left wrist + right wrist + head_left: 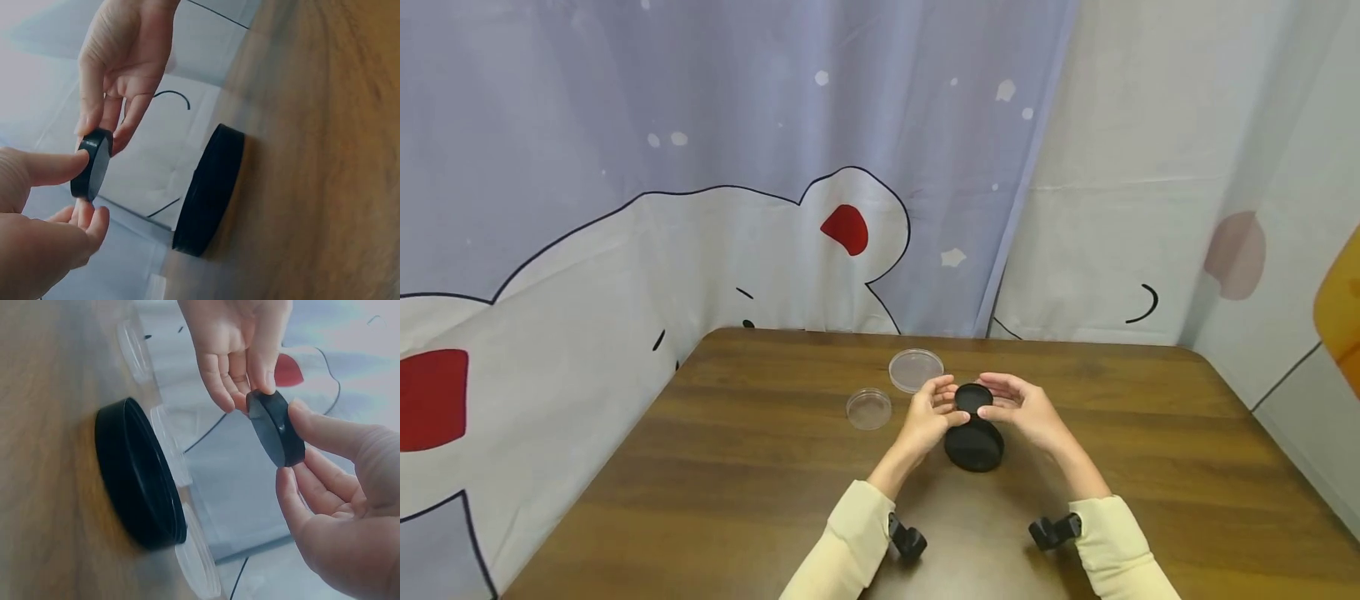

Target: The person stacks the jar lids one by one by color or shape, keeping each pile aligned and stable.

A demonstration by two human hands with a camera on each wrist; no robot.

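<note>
Both hands hold a small round black dish (973, 398) with a short side wall, raised above the table. On its left edge, the left hand (931, 415) pinches it between thumb and fingers. Opposite, the right hand (1021, 410) grips the right edge the same way. In the left wrist view the small dish (92, 164) stands tilted, its flat greyish face turned toward the table side. Below the hands, a larger black round dish (973, 450) lies on the table. Its open side faces up, and its raised rim shows in the right wrist view.
Two clear round dishes, a larger one (916, 371) and a smaller one (868, 409), lie behind and left of the hands on the wooden table (760, 467). The right wrist view shows another clear dish (197, 556). A printed curtain (737, 100) hangs behind the table.
</note>
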